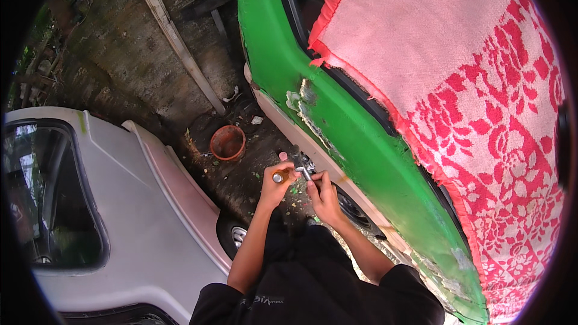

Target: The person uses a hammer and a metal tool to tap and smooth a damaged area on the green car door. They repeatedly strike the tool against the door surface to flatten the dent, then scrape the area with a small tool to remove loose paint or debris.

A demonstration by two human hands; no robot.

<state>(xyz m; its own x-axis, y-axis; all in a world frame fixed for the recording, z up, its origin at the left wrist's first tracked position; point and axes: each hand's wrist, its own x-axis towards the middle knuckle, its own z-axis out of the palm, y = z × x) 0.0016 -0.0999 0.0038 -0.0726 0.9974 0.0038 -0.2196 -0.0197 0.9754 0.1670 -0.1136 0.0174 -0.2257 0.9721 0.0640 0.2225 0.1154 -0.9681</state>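
My left hand (274,188) is closed round a tool with an orange-brown handle (280,176) that has a metal butt end. A flat greyish blade (297,155) sticks out just beyond the fingers; it may belong to the same tool. Close beside it, my right hand (325,200) pinches a short grey metal rod-like piece (306,173), whose exact kind I cannot make out. Both hands are held in front of me, nearly touching, above the ground between two vehicles. To the right, the green car body (343,126) has chipped, peeling paint patches (307,111).
A white car (132,192) stands on the left. A red towel-like cloth with flower patterns (457,84) covers the green car's top. An orange-brown pot (228,142) sits on the littered ground. A long pale plank (177,39) lies farther off.
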